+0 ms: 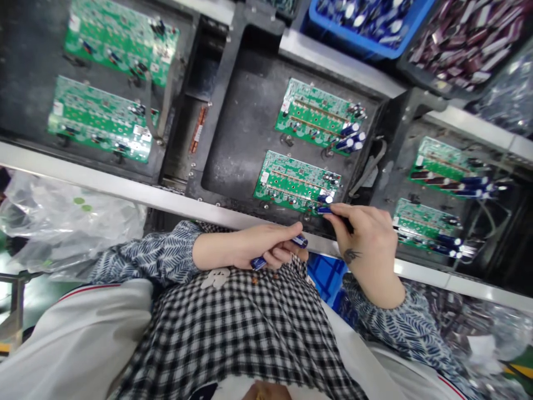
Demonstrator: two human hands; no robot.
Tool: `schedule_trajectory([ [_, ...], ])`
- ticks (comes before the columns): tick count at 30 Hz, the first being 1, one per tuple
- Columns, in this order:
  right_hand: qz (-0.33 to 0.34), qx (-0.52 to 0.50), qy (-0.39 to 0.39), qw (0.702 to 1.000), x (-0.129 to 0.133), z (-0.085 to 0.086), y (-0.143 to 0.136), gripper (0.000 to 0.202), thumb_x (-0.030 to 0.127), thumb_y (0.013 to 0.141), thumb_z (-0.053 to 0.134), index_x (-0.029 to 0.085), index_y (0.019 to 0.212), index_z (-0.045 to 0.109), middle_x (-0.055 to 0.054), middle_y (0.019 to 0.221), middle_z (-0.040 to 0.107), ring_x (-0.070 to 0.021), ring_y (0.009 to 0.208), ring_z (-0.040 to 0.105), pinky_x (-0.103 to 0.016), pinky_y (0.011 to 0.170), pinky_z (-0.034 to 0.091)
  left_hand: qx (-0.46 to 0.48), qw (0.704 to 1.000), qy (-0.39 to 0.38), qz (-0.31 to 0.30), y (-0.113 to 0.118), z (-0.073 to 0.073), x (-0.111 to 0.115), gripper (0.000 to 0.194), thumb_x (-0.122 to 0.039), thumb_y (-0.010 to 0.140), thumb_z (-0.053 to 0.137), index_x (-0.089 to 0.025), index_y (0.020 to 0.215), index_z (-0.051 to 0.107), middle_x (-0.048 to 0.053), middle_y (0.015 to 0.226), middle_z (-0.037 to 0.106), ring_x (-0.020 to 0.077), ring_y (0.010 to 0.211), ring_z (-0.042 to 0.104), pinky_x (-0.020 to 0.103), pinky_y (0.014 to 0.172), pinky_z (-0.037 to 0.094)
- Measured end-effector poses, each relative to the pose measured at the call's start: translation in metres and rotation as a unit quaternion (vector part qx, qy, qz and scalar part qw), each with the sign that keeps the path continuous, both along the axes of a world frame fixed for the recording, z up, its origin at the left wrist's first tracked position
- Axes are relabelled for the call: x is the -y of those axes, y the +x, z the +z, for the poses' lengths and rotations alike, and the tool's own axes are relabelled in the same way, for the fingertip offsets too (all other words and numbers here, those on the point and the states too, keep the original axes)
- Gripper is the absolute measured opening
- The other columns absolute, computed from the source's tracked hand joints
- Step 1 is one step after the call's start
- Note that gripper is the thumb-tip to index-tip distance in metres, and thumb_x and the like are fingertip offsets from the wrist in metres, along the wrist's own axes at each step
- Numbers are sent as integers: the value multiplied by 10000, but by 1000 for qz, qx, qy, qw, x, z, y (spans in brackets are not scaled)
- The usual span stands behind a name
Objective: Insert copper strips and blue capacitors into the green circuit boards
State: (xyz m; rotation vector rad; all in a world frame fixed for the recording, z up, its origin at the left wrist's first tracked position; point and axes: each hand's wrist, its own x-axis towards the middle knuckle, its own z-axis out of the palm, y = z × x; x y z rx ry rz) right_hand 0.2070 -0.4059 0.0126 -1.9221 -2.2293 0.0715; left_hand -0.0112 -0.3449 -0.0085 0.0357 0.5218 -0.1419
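My right hand pinches a blue capacitor between thumb and fingertips, at the lower right edge of the near green circuit board in the middle black tray. Just above it, another blue capacitor stands on that board. Close to my apron, my left hand is closed around blue capacitors; one end sticks out by the thumb and another below the fingers. Farther back in the same tray lies a second green board, with several blue capacitors at its right end.
Left, another black tray carries two green boards. In the right tray, two boards bear blue and brown capacitors. A blue bin of blue capacitors and a dark bin of brown ones stand behind. A metal rail runs along the front.
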Motion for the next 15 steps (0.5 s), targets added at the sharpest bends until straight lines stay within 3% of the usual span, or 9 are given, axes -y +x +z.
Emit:
schedule_trajectory([
  [5,5,-15,-7,1000,0,-1,1,97,294,976,585,260,960,675,-35,988,774,-245,863,701,-420,785,496,-32,998,-24,56,14,7,-4,372,-447,1035,458,-135,837,499,-45,692,447,-6,424,250,79,362,124],
  [10,46,6,6,999,2,-1,-3,111,246,977,583,256,978,694,-36,1046,771,-231,882,679,-410,779,470,-23,995,16,95,17,5,-8,281,-355,1019,543,-141,840,507,-48,688,457,1,439,257,85,373,152],
  [15,62,-38,5,997,3,2,-9,217,190,942,621,211,1147,689,-83,1126,745,-244,969,661,-408,842,509,41,990,71,118,15,0,-8,359,-441,872,751,-143,836,553,-87,614,336,19,466,219,103,390,145],
])
